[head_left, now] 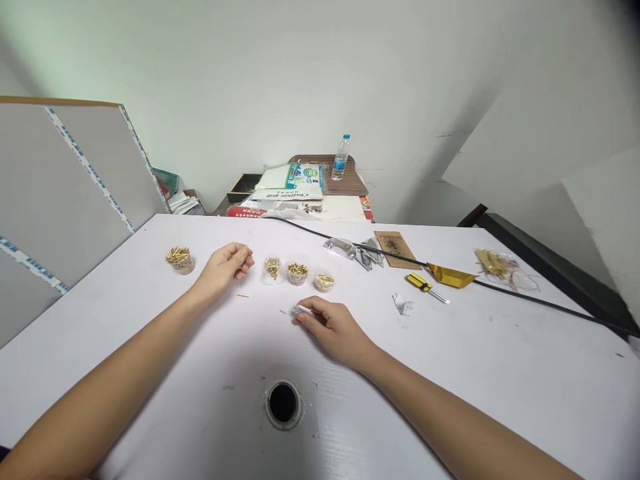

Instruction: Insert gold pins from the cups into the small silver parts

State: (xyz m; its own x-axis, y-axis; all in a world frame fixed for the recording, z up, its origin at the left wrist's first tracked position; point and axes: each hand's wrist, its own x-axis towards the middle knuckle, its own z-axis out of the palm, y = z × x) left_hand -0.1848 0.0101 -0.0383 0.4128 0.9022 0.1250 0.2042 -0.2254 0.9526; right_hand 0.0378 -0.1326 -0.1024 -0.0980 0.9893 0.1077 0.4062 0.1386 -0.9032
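My left hand (227, 267) hovers over the white table (200, 400) with its fingers curled together; whether anything is between them is too small to tell. A thin brass pin (243, 296) lies just below it. My right hand (330, 323) pinches a small silvery-white piece (301, 309), and another short pin (283, 312) lies by its fingertips. Beyond and between the hands stand three small clear cups of brass parts: one (273, 268), a second (297, 272) and a third (324, 283). A fuller cup of brass pins (181, 260) is left of my left hand.
A round hole (283, 403) opens near the front. To the right lie a yellow-black screwdriver (427, 288), crumpled foil (403, 305), a gold tray (451, 275), brown card (397, 249) and a black cable (530, 299). A water bottle (341, 159) stands behind; a grey panel (65, 180) borders the left.
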